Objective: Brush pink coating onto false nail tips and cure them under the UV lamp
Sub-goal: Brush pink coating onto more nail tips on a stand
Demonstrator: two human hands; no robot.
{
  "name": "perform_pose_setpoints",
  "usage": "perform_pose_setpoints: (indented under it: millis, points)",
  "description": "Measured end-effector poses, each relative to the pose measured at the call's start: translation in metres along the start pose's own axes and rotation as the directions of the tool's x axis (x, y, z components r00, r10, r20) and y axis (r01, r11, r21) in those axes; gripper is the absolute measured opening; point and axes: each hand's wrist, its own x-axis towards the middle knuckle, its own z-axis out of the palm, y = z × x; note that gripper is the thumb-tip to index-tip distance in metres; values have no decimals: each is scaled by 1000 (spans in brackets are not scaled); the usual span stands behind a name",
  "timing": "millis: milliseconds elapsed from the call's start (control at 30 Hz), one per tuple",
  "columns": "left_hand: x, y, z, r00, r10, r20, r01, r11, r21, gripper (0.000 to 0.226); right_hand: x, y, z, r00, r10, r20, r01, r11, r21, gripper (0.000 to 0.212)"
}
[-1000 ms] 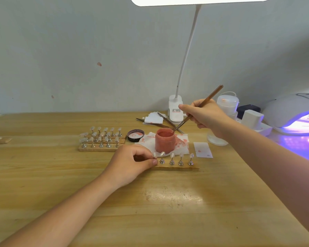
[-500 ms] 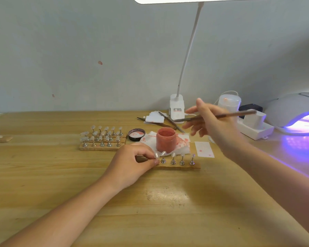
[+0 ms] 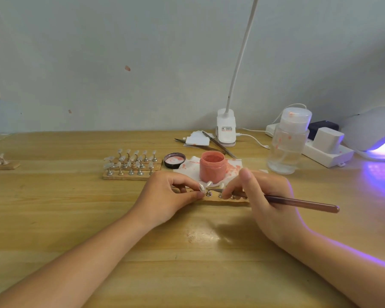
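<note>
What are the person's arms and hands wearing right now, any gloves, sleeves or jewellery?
Nothing visible. The left hand and right hand are bare, with no gloves, rings or wristbands in view. Both forearms are uncovered as far as the picture's lower edge, so no sleeves show. The fingernails look short and plain. Purple light from the UV lamp falls along the right forearm.

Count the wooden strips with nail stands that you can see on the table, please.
3. One front strip lies under both hands; a second strip sits left of the pink jar; a third strip is at the far left edge. The second may be several stacked.
</note>
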Motion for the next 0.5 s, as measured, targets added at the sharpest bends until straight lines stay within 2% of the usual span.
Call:
perform_pose_setpoints:
  millis: [133,200,333,500]
  points:
    - [1,-2,-1,1000,-3,0,3,1000,-10,26,2,0,2,997,-62,41,66,993,-99,42]
    - [2,-3,0,1000,-4,-1,4,1000,-24,27,2,0,2,995,-79,55,86,988,-129,47]
    - [2,-4,0,1000,2,-11,-2,999,-50,28,0,2,3,996,-79,52,83,993,-82,56]
    - [2,-3,0,999,35,8,-35,999,-30,27,0,3,4,998,-41,47,45,995,-90,47]
